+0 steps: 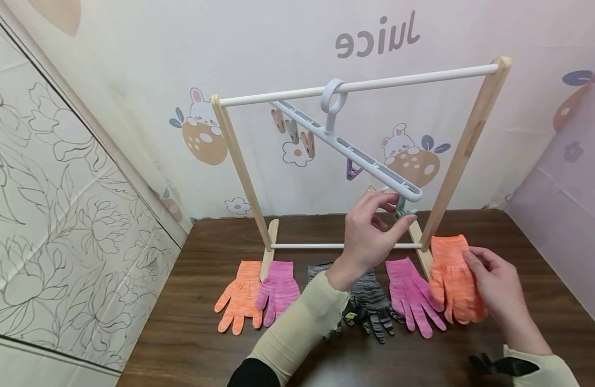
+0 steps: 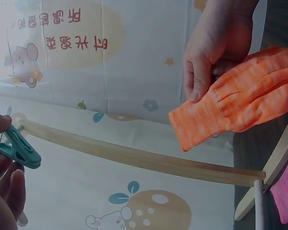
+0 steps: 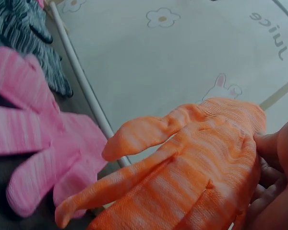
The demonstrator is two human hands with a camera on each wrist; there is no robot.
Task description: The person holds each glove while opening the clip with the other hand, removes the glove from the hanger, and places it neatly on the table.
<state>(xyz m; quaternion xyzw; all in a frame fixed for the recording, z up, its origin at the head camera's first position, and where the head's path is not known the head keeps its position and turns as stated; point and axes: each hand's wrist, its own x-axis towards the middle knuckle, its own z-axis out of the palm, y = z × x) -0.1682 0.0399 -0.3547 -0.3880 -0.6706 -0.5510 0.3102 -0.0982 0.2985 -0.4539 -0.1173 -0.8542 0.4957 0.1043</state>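
Note:
Below the near end of the white clip hanger (image 1: 370,161), my left hand (image 1: 370,231) pinches a green clothes peg (image 1: 401,207); the left wrist view shows that teal-green peg (image 2: 24,148) between thumb and fingers. My right hand (image 1: 497,282) grips an orange knit glove (image 1: 454,279) by the edge near its cuff, fingers hanging down. In the right wrist view the orange glove (image 3: 182,163) fills the lower middle, with part of the hand (image 3: 278,177) at the right edge. The glove is apart from the peg.
A wooden rack with a white top bar (image 1: 399,81) carries the hanger by its hook. Several other pegs (image 1: 291,131) hang from it. On the brown table (image 1: 181,333) lie an orange glove (image 1: 241,295), two pink gloves (image 1: 413,295) and grey-black gloves (image 1: 372,301), partly behind my left arm.

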